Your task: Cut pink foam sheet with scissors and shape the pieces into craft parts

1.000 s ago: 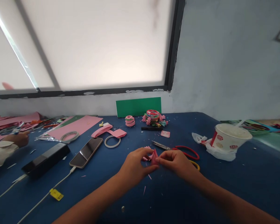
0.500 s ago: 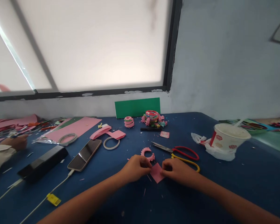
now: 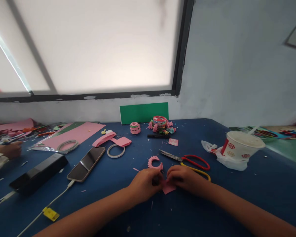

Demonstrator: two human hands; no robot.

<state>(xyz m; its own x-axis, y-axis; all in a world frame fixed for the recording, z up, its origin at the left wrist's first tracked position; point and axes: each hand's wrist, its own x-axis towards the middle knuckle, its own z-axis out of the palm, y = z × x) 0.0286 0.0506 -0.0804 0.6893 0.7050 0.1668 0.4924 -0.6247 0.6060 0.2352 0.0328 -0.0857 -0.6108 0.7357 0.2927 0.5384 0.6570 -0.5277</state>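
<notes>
A small pink paper square (image 3: 168, 188) is pinched between both hands above the blue table. My left hand (image 3: 145, 184) grips its left side, and my right hand (image 3: 185, 179) grips its upper right part; the fingers cover its upper edge. Just beyond the hands lies a pink toothed paper ring (image 3: 155, 162) with a gap in its lower side. Scissors (image 3: 184, 160) with one red and one yellow handle rest behind my right hand, blades pointing left.
A phone (image 3: 86, 164) on a cable, a black box (image 3: 39, 172) and a tape roll (image 3: 116, 151) lie left. Behind are stacked paper rings (image 3: 135, 128), a colourful paper stack (image 3: 161, 125) and a pen (image 3: 158, 136). A cup (image 3: 244, 144) stands right. Another person's hand (image 3: 8, 149) is far left.
My hands have drawn closer together on the pink paper square, and its upper part now appears bent or covered by my fingers. The view has shifted slightly.
</notes>
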